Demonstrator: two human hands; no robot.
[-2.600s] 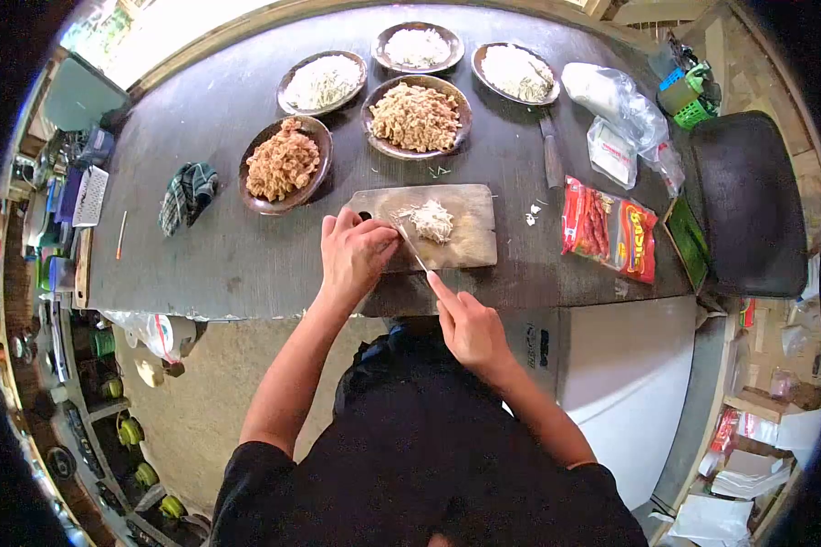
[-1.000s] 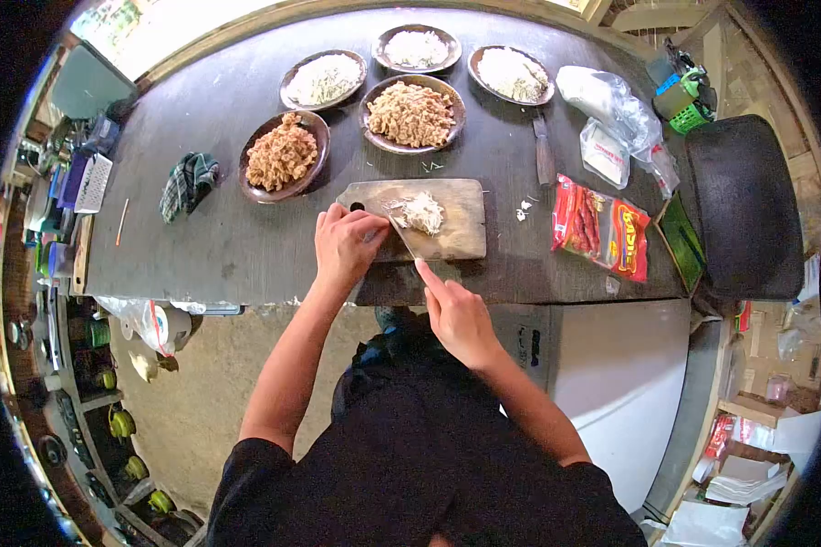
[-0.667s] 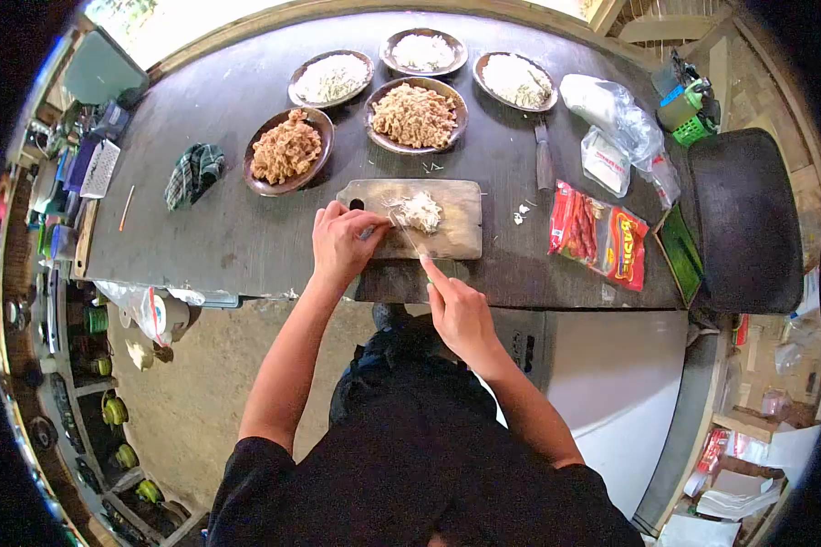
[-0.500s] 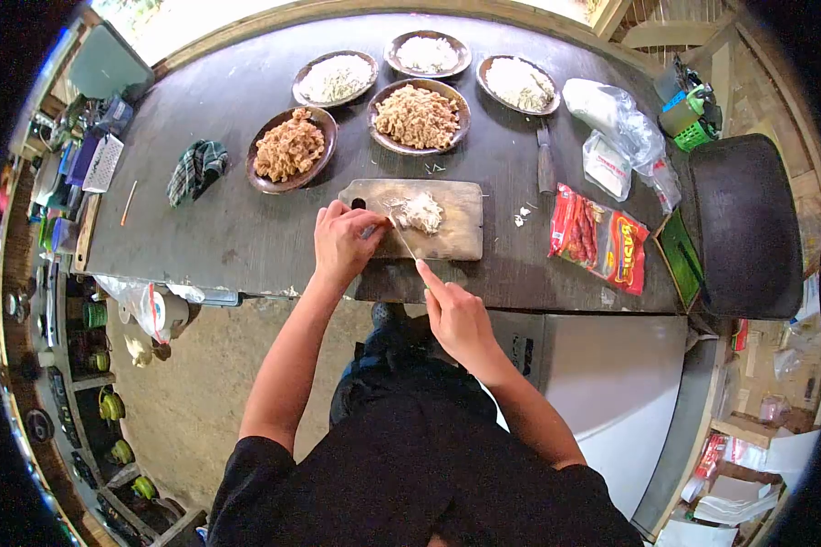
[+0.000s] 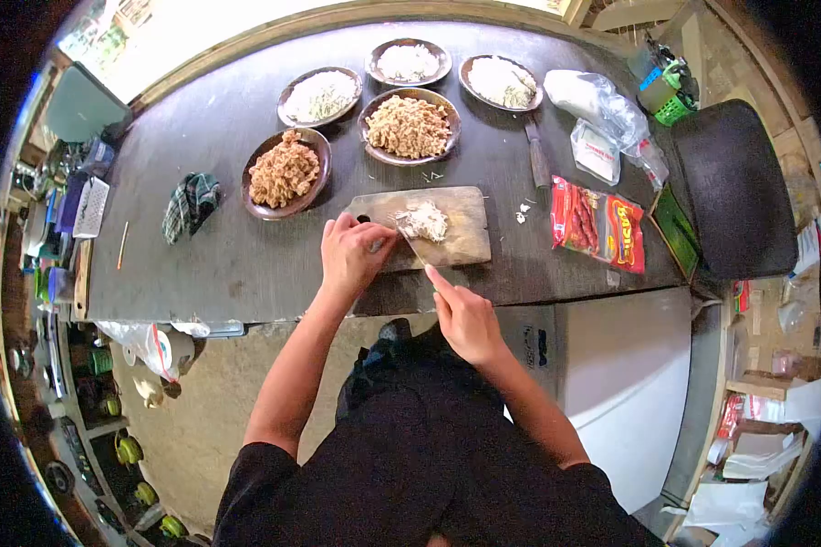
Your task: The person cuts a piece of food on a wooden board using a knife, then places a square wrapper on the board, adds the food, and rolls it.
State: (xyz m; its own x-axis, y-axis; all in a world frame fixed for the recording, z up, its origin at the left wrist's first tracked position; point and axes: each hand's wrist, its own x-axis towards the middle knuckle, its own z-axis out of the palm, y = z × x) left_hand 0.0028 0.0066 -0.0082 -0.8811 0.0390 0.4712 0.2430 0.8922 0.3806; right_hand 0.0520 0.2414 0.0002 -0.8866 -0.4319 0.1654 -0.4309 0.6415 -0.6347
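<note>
On the wooden cutting board lies a small heap of pale chopped food. My right hand is wrapped round the handle of a knife, its thin blade angled up and left across the board's front part. My left hand rests at the board's left end with fingers pressed together close to the blade. Whatever those fingers pinch is too small to make out. A few pale scraps are scattered on the table right of the board.
Behind the board stand a plate of brown crumbly food, another of lighter brown pieces, and several plates of white shreds. A dark-handled tool, red packet and plastic bags lie right; a checked cloth lies left.
The camera view has turned slightly, so the board appears tilted and a little lower. Both hands keep their grips, with the knife still by the left fingertips.
</note>
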